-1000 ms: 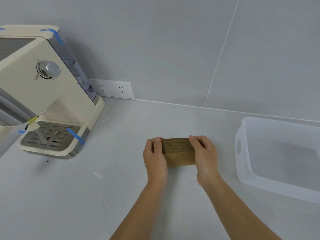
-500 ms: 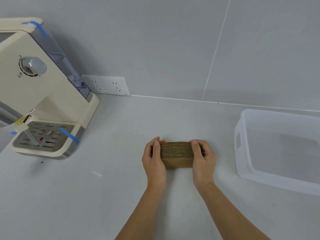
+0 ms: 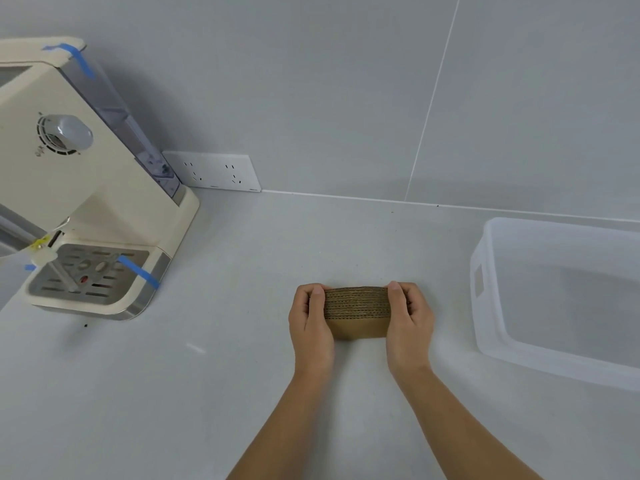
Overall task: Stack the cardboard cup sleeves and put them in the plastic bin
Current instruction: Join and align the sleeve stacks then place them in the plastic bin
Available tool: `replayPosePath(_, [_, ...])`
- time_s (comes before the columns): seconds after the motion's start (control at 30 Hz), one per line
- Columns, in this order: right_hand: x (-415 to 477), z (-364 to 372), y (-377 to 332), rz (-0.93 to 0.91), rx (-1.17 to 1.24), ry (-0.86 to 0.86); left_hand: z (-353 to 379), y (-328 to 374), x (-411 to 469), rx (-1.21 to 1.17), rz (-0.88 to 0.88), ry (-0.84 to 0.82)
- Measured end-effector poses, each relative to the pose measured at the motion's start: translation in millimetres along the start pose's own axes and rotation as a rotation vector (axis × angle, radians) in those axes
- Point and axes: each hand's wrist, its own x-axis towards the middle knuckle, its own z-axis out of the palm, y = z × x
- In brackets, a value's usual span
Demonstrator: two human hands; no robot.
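A stack of brown cardboard cup sleeves point(image 3: 356, 311) stands on edge on the grey counter, its corrugated top edges facing up. My left hand point(image 3: 311, 322) grips the stack's left end and my right hand point(image 3: 410, 318) grips its right end, pressing the sleeves together between them. The translucent plastic bin point(image 3: 485, 289) sits to the right, a short gap from my right hand, and I see nothing inside it.
A cream coffee machine point(image 3: 79, 188) with blue tape strips stands at the left, its drip tray towards me. A white wall socket plate point(image 3: 213, 171) sits at the back wall. Grey counter point(image 3: 207, 393) stretches in front of the machine.
Both hands have squared up on the ends of the sleeve stack, which now looks straighter and more even. The stack stays at the same spot on the counter.
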Motion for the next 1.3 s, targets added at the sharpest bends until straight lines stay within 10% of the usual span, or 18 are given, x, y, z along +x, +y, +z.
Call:
replayPosePath(0.4, [-1.3, -2.9, -2.2, 0.021, -0.027, -0.030, -71.8, 6.1, 12.7, 0.324, 0.088, -0.619])
replayPosePath(0.97, [0.5, -8.9, -9.0, 0.094, -0.099, -0.104, -76.7, 8.6, 19.5, 0.438, 0.085, -0.570])
replayPosePath(1.3, [10.4, -53.5, -18.0, 0.190, -0.055, -0.533, -74.9, 7.8, 19.2, 0.448, 0.093, -0.569])
